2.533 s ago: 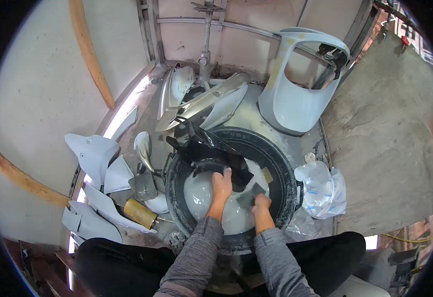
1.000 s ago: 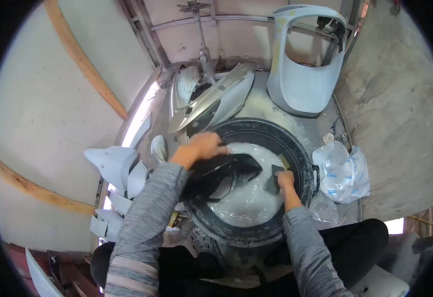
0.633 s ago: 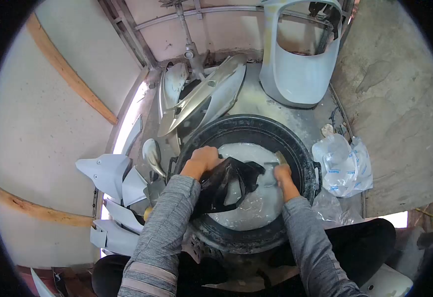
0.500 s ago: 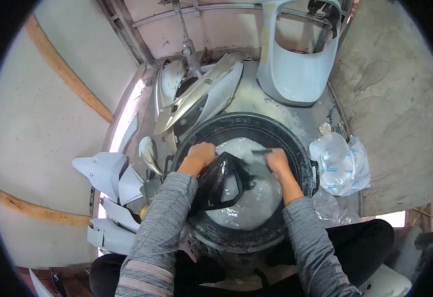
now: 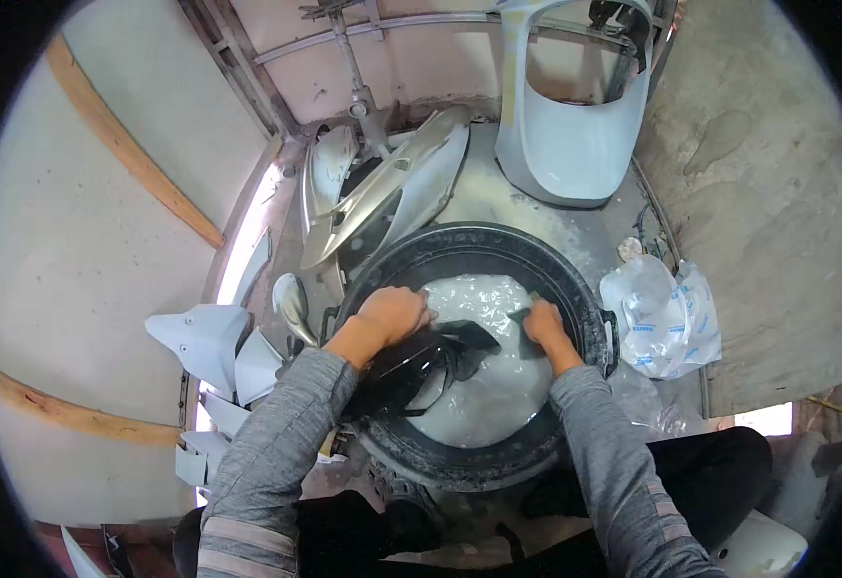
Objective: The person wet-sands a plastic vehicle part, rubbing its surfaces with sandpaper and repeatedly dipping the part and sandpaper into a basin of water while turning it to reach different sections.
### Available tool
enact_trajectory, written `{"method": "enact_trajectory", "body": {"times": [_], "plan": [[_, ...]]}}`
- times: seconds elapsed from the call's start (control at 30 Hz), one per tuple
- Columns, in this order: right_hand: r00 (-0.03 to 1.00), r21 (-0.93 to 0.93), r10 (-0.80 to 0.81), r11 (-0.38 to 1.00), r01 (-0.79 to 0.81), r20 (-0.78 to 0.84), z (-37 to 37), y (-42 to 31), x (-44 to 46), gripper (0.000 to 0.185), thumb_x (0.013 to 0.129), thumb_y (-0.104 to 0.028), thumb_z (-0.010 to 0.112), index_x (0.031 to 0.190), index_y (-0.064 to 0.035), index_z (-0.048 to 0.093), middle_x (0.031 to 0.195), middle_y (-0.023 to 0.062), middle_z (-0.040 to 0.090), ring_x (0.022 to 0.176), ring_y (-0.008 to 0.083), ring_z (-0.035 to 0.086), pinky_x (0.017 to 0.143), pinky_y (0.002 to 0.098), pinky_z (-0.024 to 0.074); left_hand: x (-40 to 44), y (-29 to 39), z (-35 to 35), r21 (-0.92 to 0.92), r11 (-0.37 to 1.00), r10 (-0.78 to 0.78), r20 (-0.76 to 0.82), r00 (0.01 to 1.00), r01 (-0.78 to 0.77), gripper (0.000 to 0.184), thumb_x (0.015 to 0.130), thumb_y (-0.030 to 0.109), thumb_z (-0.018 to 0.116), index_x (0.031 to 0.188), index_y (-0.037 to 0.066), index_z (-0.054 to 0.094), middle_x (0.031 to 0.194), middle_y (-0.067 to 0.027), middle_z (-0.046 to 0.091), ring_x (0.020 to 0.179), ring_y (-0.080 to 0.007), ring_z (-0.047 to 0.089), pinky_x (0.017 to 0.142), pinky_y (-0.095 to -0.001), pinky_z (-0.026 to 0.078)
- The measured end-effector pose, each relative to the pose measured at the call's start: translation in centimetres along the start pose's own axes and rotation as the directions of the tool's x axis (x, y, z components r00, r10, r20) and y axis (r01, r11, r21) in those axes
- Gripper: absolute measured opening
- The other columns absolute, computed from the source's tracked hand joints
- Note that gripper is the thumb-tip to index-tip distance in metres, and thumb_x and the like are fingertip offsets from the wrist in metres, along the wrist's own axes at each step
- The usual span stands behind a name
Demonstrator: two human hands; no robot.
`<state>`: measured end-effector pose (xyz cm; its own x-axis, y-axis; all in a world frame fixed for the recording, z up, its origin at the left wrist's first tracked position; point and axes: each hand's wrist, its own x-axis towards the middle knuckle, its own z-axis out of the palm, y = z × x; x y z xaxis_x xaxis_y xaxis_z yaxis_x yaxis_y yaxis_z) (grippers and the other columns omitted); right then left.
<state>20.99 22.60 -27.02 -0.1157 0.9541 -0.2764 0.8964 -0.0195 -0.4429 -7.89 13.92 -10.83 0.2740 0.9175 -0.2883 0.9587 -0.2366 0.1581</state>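
Note:
A glossy black plastic fairing panel [image 5: 397, 376] leans inside a large black tub [image 5: 479, 238] of cloudy whitish water [image 5: 479, 405]. My left hand [image 5: 394, 314] is closed at the panel's far edge, over the left part of the tub. Inside the tub's right side, my right hand [image 5: 544, 325] pinches a small dark grey sheet [image 5: 529, 339] that looks like sandpaper. The sheet hangs just above or at the water, apart from the panel. Part of the panel's lower left is hidden behind my left forearm.
Silver fairing pieces [image 5: 392, 183] lean behind the tub, with a large pale blue-grey cover [image 5: 575, 144] at the back right. White panels [image 5: 207, 337] and a silver mirror-like part [image 5: 291, 303] stand left. Plastic bags [image 5: 671, 323] lie right of the tub.
The panel has turned and dropped lower to the left in the tub. My left hand has shifted slightly right on it; my right hand has come down a little with the grey sheet.

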Motion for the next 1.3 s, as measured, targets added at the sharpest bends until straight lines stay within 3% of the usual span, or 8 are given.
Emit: {"method": "enact_trajectory", "body": {"times": [0.2,0.33,0.6,0.7,0.87,1.0,1.07,1.3], "plan": [[0.957,0.197,0.288,0.941,-0.275,-0.043,2.1,-1.2,0.3,0.040,0.082,-0.013,0.067,0.119,0.0022,0.067,0.119,0.0266,0.066,0.114,0.0418,0.062,0.094,0.0463,0.0508,0.8,-0.8,-0.4,-0.109,0.994,0.027,0.100,0.995,-0.016,0.041,0.100,0.038,0.053,0.114,0.001,0.064,0.099,-0.0257,0.070,0.098,-0.0439,0.066,0.086,-0.0515,0.052],[0.963,0.574,-0.188,0.818,0.044,0.194,-3.0,-7.0,0.8,0.032,0.073,-0.006,0.065,0.102,0.0073,0.072,0.091,0.0246,0.073,0.079,0.0331,0.069,0.075,0.0408,0.0530,2.0,-2.2,0.2,-0.261,0.965,0.073,0.167,0.983,-0.027,0.041,0.093,0.032,0.063,0.122,0.003,0.062,0.109,-0.0250,0.069,0.106,-0.0421,0.064,0.090,-0.0505,0.050],[0.749,0.226,-0.622,0.782,0.580,0.230,-8.4,-14.0,-3.5,0.033,0.069,-0.011,0.066,0.100,-0.0042,0.075,0.093,0.0242,0.070,0.083,0.0376,0.070,0.078,0.0396,0.0539,0.6,-0.8,0.0,-0.121,0.992,0.032,0.100,0.994,-0.020,0.044,0.085,0.037,0.067,0.113,0.004,0.063,0.103,-0.0235,0.069,0.098,-0.0424,0.067,0.085,-0.0513,0.053],[0.960,0.072,-0.244,0.969,0.236,0.138,-5.6,-9.3,-1.5,0.033,0.073,-0.006,0.060,0.101,-0.0018,0.074,0.100,0.0299,0.068,0.101,0.0423,0.068,0.090,0.0447,0.0527,0.1,-0.6,0.6,0.017,0.999,0.050,-0.026,0.998,-0.050,0.054,0.094,0.052,0.058,0.113,0.002,0.062,0.085,-0.0252,0.070,0.084,-0.0439,0.068,0.076,-0.0522,0.054],[0.998,0.115,0.069,0.991,-0.067,-0.013,0.5,-0.5,-1.4,0.031,0.085,-0.013,0.061,0.114,-0.0059,0.071,0.116,0.0271,0.067,0.113,0.0445,0.062,0.096,0.0490,0.0508,-0.3,-0.9,-0.9,0.126,0.990,0.071,-0.110,0.991,-0.057,0.050,0.093,0.052,0.059,0.109,0.005,0.063,0.077,-0.0206,0.069,0.076,-0.0408,0.069,0.069,-0.0506,0.054],[0.997,-0.102,0.063,0.993,-0.059,0.040,3.5,2.2,-0.4,0.031,0.085,-0.016,0.065,0.113,-0.0031,0.070,0.114,0.0280,0.067,0.113,0.0435,0.062,0.097,0.0484,0.0505,-0.2,-1.5,-1.9,0.172,0.985,0.017,-0.120,0.993,0.003,0.045,0.092,0.048,0.061,0.104,0.005,0.064,0.084,-0.0176,0.072,0.080,-0.0359,0.071,0.072,-0.0460,0.055],[0.999,0.394,0.025,0.919,-0.032,0.024,3.8,0.9,-0.3,0.028,0.083,-0.016,0.069,0.106,-0.0007,0.072,0.110,0.0277,0.068,0.110,0.0411,0.065,0.094,0.0466,0.0521,-0.1,-1.7,-1.8,0.169,0.983,-0.041,-0.154,0.987,0.067,0.044,0.092,0.047,0.062,0.103,0.004,0.064,0.083,-0.0171,0.071,0.080,-0.0356,0.071,0.071,-0.0459,0.055],[0.959,0.517,-0.253,0.842,0.154,0.126,-7.2,-12.0,-5.1,0.031,0.072,-0.007,0.072,0.102,0.0017,0.073,0.082,0.0152,0.072,0.078,0.0223,0.068,0.071,0.0368,0.0510,0.4,-3.5,-0.3,0.047,0.988,-0.137,-0.211,0.968,0.150,0.048,0.094,0.049,0.060,0.109,0.004,0.063,0.086,-0.0234,0.070,0.086,-0.0430,0.068,0.076,-0.0525,0.054]]}}
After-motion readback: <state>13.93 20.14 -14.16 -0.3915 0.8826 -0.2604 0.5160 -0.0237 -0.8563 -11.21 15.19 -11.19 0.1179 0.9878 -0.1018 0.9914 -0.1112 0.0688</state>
